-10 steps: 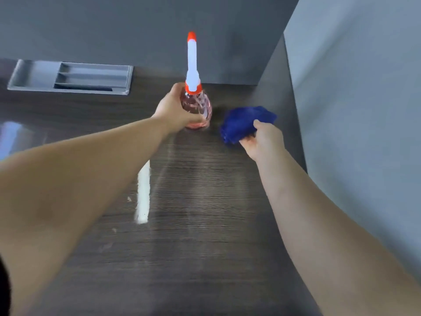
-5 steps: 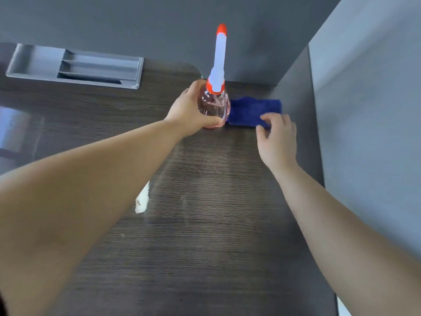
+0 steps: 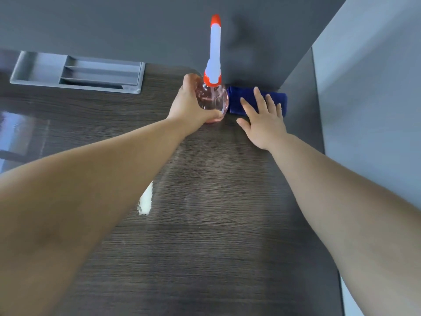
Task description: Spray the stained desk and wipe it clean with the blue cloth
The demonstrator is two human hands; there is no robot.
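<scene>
Bottle and cloth at the tabletop's (image 3: 205,247) far right corner.
Your left hand (image 3: 190,108) grips the spray bottle (image 3: 214,99); your right hand (image 3: 264,122) lies with straight, spread fingers (image 3: 257,96) on the blue cloth (image 3: 235,103).

No writing, brand or number can be read here. The spray bottle (image 3: 216,101) shows no legible label. The blue cloth (image 3: 235,99) and grey tray (image 3: 34,67) carry no markings.

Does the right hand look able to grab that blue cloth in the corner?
Likely yes: the right hand lies open over the blue cloth, nothing between them; the spray bottle, gripped by the left hand, stands beside it.
</scene>
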